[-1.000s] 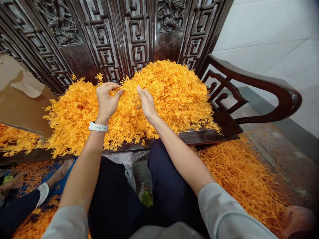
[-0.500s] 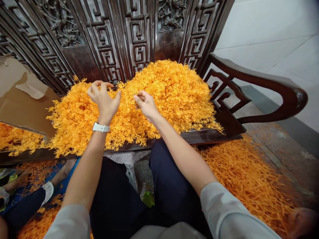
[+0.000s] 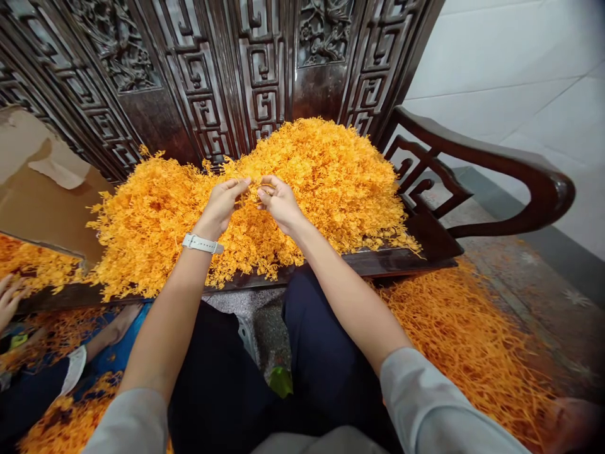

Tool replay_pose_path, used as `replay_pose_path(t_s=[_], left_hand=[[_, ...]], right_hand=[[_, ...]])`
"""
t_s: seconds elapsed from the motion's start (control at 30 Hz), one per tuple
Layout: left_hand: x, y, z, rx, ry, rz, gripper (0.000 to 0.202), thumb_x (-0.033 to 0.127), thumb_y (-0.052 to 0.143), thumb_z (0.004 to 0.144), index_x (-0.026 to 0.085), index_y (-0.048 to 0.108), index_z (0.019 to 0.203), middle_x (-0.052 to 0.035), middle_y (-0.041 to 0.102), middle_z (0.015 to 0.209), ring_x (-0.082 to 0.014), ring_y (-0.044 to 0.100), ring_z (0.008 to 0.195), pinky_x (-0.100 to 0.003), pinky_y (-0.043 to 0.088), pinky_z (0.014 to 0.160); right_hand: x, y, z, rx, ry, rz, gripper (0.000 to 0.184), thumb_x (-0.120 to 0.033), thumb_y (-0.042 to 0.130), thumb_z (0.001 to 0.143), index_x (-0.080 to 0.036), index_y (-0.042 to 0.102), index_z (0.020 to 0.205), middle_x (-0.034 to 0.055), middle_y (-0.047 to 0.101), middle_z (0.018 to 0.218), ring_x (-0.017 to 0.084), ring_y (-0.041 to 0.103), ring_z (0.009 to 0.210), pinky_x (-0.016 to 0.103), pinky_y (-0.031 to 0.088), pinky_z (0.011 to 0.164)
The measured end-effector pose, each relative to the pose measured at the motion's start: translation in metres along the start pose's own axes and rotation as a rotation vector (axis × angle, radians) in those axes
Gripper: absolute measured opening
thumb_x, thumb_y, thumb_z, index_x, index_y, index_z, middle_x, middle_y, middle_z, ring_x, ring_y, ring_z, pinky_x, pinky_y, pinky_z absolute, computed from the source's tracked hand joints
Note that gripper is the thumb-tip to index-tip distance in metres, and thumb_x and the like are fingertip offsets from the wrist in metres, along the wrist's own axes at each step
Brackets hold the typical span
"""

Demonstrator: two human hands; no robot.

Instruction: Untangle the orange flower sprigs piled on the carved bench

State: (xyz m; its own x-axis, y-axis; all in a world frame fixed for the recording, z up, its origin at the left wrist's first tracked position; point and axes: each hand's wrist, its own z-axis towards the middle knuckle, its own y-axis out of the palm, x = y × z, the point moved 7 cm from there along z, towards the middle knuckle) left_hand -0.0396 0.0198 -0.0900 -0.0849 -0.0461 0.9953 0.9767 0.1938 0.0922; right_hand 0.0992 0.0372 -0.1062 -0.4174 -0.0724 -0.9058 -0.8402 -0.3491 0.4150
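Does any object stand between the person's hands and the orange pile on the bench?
Nothing visible does: the left hand and right hand are right at the orange pile; the cardboard stands aside, to the left.

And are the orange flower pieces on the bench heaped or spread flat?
Heaped: the orange flower pieces rise in mounds, partly hiding the carved backrest.

The dark wooden surface (image 3: 378,261) carries a yellow-orange heap (image 3: 331,176), humped higher at right, with cardboard (image 3: 51,205) at left. Orange strands (image 3: 463,347) lie on the floor (image 3: 520,277) at right.
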Motion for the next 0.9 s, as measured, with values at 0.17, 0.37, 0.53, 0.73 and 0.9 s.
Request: replay_pose_path(t_s=[0.17, 0.37, 0.53, 0.73, 0.9], left_hand=[[-0.003, -0.008, 0.003, 0.105, 0.027, -0.104, 0.025, 0.035, 0.091, 0.078, 0.021, 0.070, 0.081, -0.0010, 0.065, 0.082, -0.0110, 0.058, 0.068, -0.022, 0.050, 0.062], [0.007, -0.022, 0.003, 0.285, 0.177, 0.095, 0.028, 0.038, 0.092, 0.076, 0.016, 0.073, 0.076, 0.0003, 0.063, 0.071, -0.0086, 0.050, 0.057, -0.021, 0.040, 0.052], [0.019, -0.026, 0.001, 0.294, 0.228, 0.059, 0.028, 0.033, 0.086, 0.083, 0.015, 0.070, 0.070, 0.0005, 0.059, 0.067, -0.0082, 0.049, 0.054, -0.019, 0.040, 0.051], [0.014, -0.015, -0.001, 0.266, 0.040, -0.250, 0.022, 0.020, 0.072, 0.089, 0.017, 0.055, 0.074, 0.0017, 0.055, 0.076, -0.0111, 0.063, 0.062, -0.025, 0.059, 0.065], [0.008, -0.008, -0.001, 0.270, 0.155, -0.229, 0.034, 0.035, 0.086, 0.082, 0.017, 0.058, 0.077, 0.0018, 0.055, 0.081, -0.0095, 0.061, 0.068, -0.021, 0.059, 0.065]], right_hand=[[0.002, -0.003, 0.001, 0.056, 0.034, 0.013, 0.013, -0.013, 0.066, 0.094, -0.020, 0.057, 0.099, -0.0035, 0.063, 0.084, 0.007, 0.055, 0.065, 0.019, 0.043, 0.061], [0.000, -0.009, 0.003, 0.145, 0.012, -0.055, 0.010, -0.022, 0.070, 0.095, -0.020, 0.060, 0.098, 0.0009, 0.072, 0.093, 0.008, 0.051, 0.063, 0.021, 0.041, 0.060], [-0.007, -0.014, 0.000, 0.231, -0.020, -0.023, 0.011, -0.024, 0.070, 0.096, -0.020, 0.060, 0.094, -0.0015, 0.066, 0.087, 0.008, 0.050, 0.062, 0.021, 0.040, 0.057], [-0.007, -0.015, -0.003, 0.269, -0.047, 0.037, 0.013, -0.015, 0.065, 0.097, -0.020, 0.058, 0.087, -0.0059, 0.055, 0.072, 0.007, 0.049, 0.057, 0.022, 0.040, 0.056], [0.002, -0.016, 0.001, 0.233, 0.027, 0.189, 0.023, -0.043, 0.061, 0.103, -0.021, 0.058, 0.099, -0.0004, 0.061, 0.086, 0.011, 0.059, 0.066, 0.025, 0.047, 0.062]])
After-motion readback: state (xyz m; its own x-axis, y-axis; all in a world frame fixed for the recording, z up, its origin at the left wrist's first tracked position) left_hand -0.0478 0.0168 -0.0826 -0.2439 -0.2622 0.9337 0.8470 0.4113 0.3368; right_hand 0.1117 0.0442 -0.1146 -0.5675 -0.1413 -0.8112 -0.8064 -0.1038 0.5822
